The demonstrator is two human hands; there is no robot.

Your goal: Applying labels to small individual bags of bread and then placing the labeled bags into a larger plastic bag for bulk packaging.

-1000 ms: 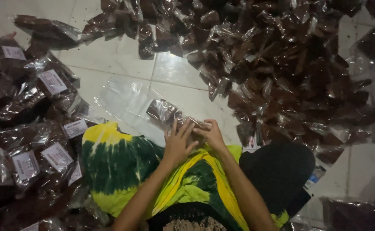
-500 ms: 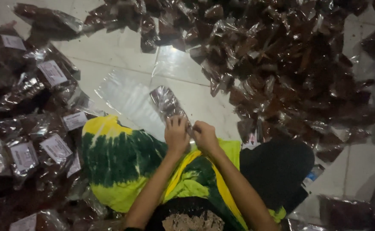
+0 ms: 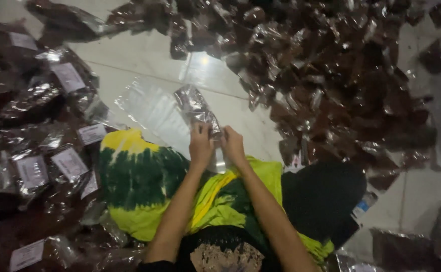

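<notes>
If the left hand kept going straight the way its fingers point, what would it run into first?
Probably the clear packet that the left hand and right hand already grip. Past it lies a clear plastic sheet on the tiled floor; depth is hard to judge.

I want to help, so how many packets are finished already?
No exact count. The labelled packets heaped at the left look done. Both hands, left hand and right hand, hold one clear packet. The big unlabelled pile to the right looks left to do.
</notes>
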